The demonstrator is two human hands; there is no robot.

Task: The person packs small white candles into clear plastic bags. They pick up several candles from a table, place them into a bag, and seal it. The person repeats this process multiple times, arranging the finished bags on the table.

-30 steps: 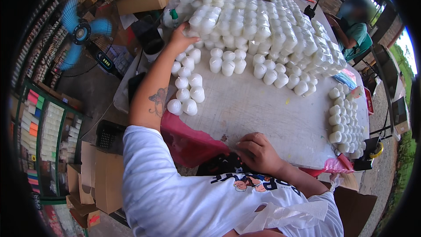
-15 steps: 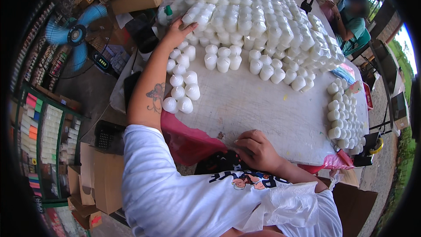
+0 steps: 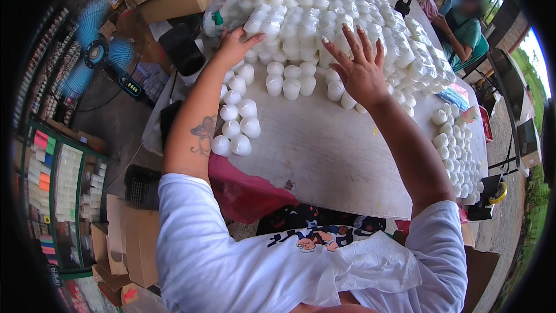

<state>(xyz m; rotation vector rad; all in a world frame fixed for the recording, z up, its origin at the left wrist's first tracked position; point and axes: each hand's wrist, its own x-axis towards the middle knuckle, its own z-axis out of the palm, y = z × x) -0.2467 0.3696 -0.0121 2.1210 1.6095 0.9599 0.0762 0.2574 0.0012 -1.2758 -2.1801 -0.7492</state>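
Note:
Shrink-wrapped packs of white votive candles (image 3: 313, 29) are stacked across the far part of the table. My left hand (image 3: 233, 47) rests against the left end of the stack, thumb stretched along a pack's front and the other fingers partly hidden beside it. Open and spread, my right hand (image 3: 360, 72) reaches over the front of the stack; whether its fingertips touch the wrap I cannot tell. Loose white candles (image 3: 249, 127) stand in a double row at the left. A small group of candles (image 3: 291, 88) is in front of the stack, and more are partly hidden under my right hand.
Many loose candles (image 3: 457, 150) line the table's right edge. A green-capped bottle (image 3: 218, 18) is beside my left hand. Left of the table stand a blue-bladed fan (image 3: 95, 52) and cardboard boxes (image 3: 142, 243). A seated person (image 3: 466, 32) is at the far right.
My right hand has risen from the table's near edge and reached forward to the stack, its fingers now spread. My left hand stays at the stack's left end.

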